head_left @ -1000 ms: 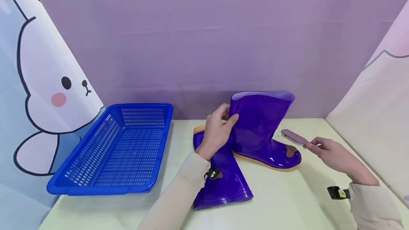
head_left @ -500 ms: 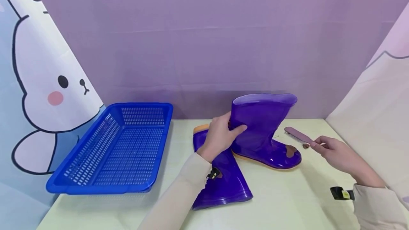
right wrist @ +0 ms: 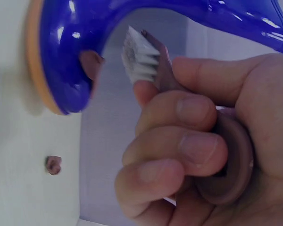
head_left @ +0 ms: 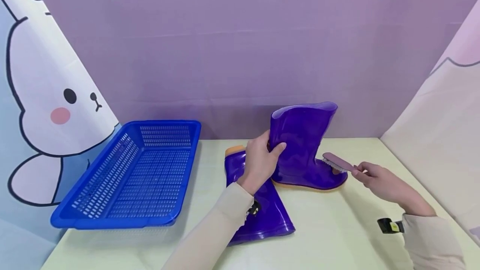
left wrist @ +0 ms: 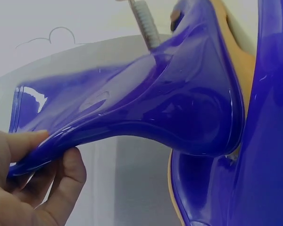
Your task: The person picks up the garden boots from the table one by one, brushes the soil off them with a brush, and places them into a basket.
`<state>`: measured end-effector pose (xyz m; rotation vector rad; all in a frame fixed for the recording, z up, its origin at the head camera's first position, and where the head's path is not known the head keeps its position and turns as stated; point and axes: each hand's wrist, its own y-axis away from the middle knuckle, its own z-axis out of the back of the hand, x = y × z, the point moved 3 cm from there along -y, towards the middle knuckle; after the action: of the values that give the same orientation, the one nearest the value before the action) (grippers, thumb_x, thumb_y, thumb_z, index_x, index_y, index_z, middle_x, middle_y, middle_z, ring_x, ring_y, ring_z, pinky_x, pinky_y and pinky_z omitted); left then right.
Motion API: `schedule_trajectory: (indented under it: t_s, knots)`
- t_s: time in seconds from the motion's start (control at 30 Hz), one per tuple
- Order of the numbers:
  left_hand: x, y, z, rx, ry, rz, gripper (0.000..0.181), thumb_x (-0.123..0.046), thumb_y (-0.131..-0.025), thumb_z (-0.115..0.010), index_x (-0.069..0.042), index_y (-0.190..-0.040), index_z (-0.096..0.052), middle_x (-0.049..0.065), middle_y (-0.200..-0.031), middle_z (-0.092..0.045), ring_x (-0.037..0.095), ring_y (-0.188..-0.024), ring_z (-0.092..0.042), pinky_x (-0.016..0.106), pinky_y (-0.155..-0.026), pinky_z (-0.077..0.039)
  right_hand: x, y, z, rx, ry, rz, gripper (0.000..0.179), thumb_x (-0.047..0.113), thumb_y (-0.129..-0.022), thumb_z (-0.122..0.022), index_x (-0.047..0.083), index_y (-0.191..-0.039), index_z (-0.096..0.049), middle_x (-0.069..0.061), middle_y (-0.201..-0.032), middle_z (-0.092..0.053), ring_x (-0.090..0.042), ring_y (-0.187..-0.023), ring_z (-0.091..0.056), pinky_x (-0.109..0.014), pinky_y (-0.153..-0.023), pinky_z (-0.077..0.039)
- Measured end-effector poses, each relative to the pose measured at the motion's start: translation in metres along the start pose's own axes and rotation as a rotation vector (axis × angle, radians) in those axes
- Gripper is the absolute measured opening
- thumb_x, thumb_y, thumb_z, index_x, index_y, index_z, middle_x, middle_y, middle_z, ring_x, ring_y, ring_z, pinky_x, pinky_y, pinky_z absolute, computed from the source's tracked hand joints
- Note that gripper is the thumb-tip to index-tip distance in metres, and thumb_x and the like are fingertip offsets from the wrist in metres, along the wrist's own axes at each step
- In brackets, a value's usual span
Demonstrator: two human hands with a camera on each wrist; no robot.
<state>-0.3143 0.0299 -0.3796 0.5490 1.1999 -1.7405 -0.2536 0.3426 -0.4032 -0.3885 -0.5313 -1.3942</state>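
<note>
My left hand grips the back of the shaft of a purple rain boot, thumb on the near side. The boot stands with its orange-edged sole down and toe to the right. In the left wrist view, fingers and thumb pinch the shaft wall near its top. My right hand holds a mauve brush by its handle, white bristles facing down over the boot's instep and toe. Whether the bristles touch is unclear. A brown patch marks the toe. Beneath my left forearm lies a second purple boot on its side.
A blue perforated basket stands on the left of the pale table. One small brown lump lies beyond the toe. A purple cloth wall closes off the back, with printed cloth at both sides.
The brush has moved left, from beyond the toe to over the instep. The held boot's toe has risen slightly and its top has shifted left. My left thumb now lies across the shaft.
</note>
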Motion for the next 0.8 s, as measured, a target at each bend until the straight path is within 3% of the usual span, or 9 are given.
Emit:
schedule_trajectory:
  t_s: [0.27, 0.5, 0.8]
  knots:
    - [-0.011, 0.007, -0.003, -0.004, -0.008, -0.004, 0.015, -0.023, -0.096, -0.072, -0.012, -0.106, -0.069, 0.007, -0.100, -0.079, 0.016, -0.086, -0.075, 0.024, -0.067, -0.055, 0.001, -0.007, -0.007, -0.069, 0.041, -0.014, 0.032, 0.031, -0.111, -0.040, 0.006, -0.101, -0.057, 0.001, -0.073, -0.045, -0.012, -0.061, -0.040, -0.028, -0.055, -0.034]
    - [-0.019, 0.012, -0.004, 0.011, 0.006, 0.017, 0.017, -0.026, -0.096, -0.072, -0.010, -0.102, -0.070, 0.006, -0.093, -0.078, 0.011, -0.076, -0.069, 0.021, -0.061, -0.050, 0.001, -0.014, -0.021, -0.079, 0.036, 0.008, 0.034, 0.031, -0.111, -0.041, 0.002, -0.104, -0.058, -0.001, -0.073, -0.045, -0.014, -0.064, -0.041, -0.029, -0.057, -0.035]
    - [-0.018, 0.006, 0.005, 0.067, -0.008, -0.047, 0.021, -0.031, -0.100, -0.065, -0.011, -0.105, -0.066, 0.004, -0.086, -0.074, 0.010, -0.073, -0.066, 0.021, -0.062, -0.049, -0.009, -0.018, -0.026, -0.106, 0.084, -0.004, 0.033, 0.027, -0.111, -0.039, 0.001, -0.099, -0.054, -0.001, -0.071, -0.044, -0.015, -0.061, -0.041, -0.029, -0.055, -0.034]
